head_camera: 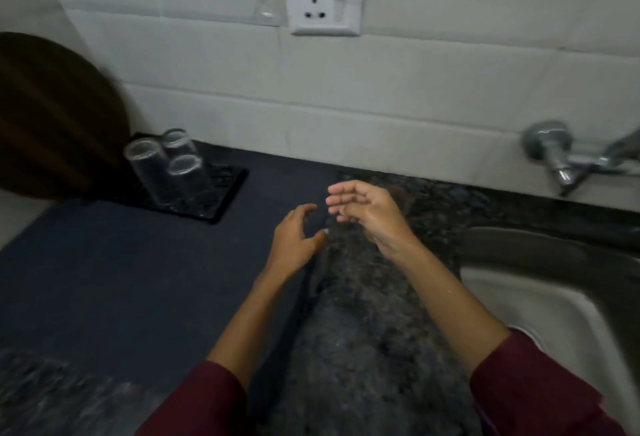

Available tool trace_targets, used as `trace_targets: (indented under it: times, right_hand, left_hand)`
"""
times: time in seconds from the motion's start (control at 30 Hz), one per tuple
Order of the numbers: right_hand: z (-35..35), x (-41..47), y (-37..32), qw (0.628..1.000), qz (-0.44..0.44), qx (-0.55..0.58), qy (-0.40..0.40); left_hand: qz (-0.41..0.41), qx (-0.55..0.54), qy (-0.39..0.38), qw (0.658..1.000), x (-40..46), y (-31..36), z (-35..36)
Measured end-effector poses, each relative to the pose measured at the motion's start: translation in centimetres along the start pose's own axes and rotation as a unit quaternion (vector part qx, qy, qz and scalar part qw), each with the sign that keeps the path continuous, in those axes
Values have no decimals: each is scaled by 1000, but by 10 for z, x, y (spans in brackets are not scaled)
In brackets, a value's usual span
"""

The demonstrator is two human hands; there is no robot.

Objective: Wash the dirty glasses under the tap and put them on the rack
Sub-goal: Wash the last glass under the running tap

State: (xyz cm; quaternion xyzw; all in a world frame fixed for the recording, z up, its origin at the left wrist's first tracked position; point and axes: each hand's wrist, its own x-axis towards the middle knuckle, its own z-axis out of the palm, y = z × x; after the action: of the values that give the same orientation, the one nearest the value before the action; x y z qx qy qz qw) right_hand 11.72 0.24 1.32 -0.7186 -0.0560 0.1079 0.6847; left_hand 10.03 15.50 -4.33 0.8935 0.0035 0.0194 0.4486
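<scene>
1. Three clear glasses (169,167) stand upside down on the black rack (227,193), well left of the steel sink (540,290); by the look, washed & racked already.
2. No dirty glass seen; sink interior mostly out of frame, so can't tell what's left.
3. Left hand (294,240) and right hand (367,216), between rack & sink: both loosely spread, holding nothing.
4. No readable writing or brand; wall socket (323,3) unmarked.
</scene>
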Motion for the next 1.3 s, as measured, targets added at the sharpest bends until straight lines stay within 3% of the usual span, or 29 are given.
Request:
trace_targets:
  times: [0.17,0.43,0.57,0.67,0.77,0.83,1.0,1.3]
  right_hand:
    - [-102,-42,23,996,34,22,85]
    - [-180,-69,50,991,79,13,106]
    - [-209,-82,52,990,73,21,121]
    - [-235,-87,52,980,56,4,193]
    - [-261,-84,41,945,38,-58,320]
    - [-276,-76,24,920,35,-175,349]
    - [-290,-47,-7,856,43,-419,301]
    - [-282,-44,-6,778,24,-557,290]
  left_hand:
    - [-32,-63,-59,996,11,39,82]
    - [-100,-115,102,983,41,54,143]
    - [-86,-73,111,987,41,66,145]
    - [-37,-53,102,993,32,92,146]
    - [2,-62,59,996,19,130,157]
    - [26,-56,14,998,8,152,169]
    - [37,-61,-79,994,-13,175,202]
    - [20,-87,-158,983,-29,172,223]
